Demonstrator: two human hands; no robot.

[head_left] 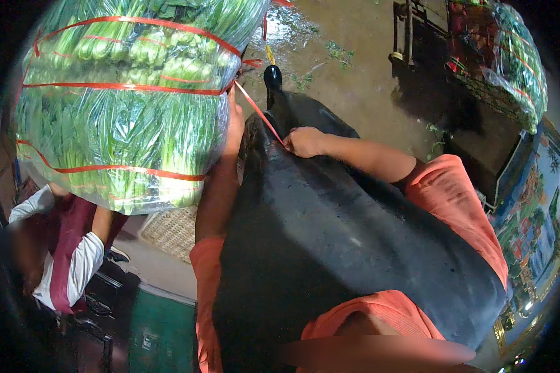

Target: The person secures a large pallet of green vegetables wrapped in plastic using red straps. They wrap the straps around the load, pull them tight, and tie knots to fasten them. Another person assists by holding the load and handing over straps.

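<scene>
A big bundle of leafy green vegetables (124, 124) with pale stalks, wrapped in clear plastic, fills the upper left. Several red straps (130, 88) run around it. My left hand (233, 118) is against the bundle's right side, where the straps meet; its fingers are mostly hidden. From that spot a loose red strap end (258, 110) stretches tautly down to the right. My right hand (305, 142) is closed on this end, in front of my black apron (330, 248).
Another person in white sleeves and a dark red apron (62, 255) stands at the left, arms under the bundle. A second wrapped bundle (519, 68) sits at the upper right by a cart. The wet floor (348, 37) has leaf scraps. A black boot (272, 78) shows below my apron.
</scene>
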